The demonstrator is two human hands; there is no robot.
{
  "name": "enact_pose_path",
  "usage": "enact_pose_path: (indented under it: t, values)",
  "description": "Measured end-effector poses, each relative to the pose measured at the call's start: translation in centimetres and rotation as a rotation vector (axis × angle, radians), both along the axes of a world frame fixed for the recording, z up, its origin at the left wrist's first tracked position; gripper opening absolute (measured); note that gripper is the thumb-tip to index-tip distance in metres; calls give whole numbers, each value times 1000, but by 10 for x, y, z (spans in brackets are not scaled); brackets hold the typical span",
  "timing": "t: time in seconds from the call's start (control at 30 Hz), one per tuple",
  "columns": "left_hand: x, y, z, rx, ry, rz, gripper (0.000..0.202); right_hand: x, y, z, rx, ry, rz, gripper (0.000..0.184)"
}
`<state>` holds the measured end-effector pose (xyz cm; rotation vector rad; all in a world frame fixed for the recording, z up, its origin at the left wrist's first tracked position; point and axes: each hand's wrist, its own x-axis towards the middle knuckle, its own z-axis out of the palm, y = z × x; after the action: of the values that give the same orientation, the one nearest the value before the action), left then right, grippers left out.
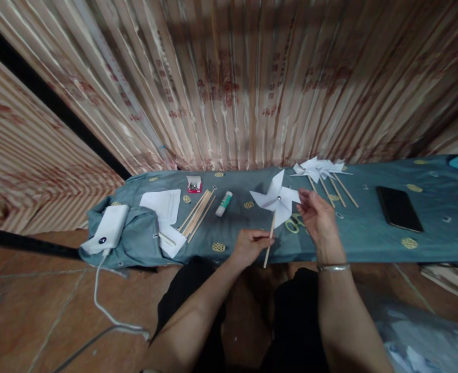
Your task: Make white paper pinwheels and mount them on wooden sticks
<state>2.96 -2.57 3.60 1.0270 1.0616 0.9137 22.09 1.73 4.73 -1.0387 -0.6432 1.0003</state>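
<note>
A white paper pinwheel point(284, 203) with a round silver pin head at its centre is held upright over the table. My left hand point(251, 245) is closed around its thin wooden stick point(271, 239), pinching it between thumb and fingers. On the other side, my right hand point(317, 213) is at the tip of the right blade, fingers loosely bent and apart; whether they touch the paper is hard to see. Green-handled scissors point(291, 224) lie beneath the pinwheel, partly hidden by it and my right hand.
Several finished pinwheels point(317, 169) lie at the back right, near a black phone point(399, 208). Leftward are a glue stick point(224, 203), wooden sticks point(196, 216), a red pin box point(194, 184), white paper point(162, 203) and a white power bank point(112, 226) with a cable. A curtain hangs behind.
</note>
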Motion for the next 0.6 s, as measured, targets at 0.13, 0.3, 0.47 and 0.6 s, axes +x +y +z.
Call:
enact_pose_path:
  t: [0.13, 0.3, 0.47, 0.6]
  values:
    - [0, 3, -5, 0, 18, -21, 15, -1, -5, 2, -6, -31, 21, 32]
    - [-2, 10, -5, 7, 26, -2, 13, 1, -10, -2, -68, -101, 1, 27]
    - [-3, 15, -7, 23, 57, 32, 13, -1, -13, -2, -112, -158, 73, 29]
    - [-2, 18, -11, 41, 42, 47, 14, -8, -16, 1, -144, -191, 152, 32]
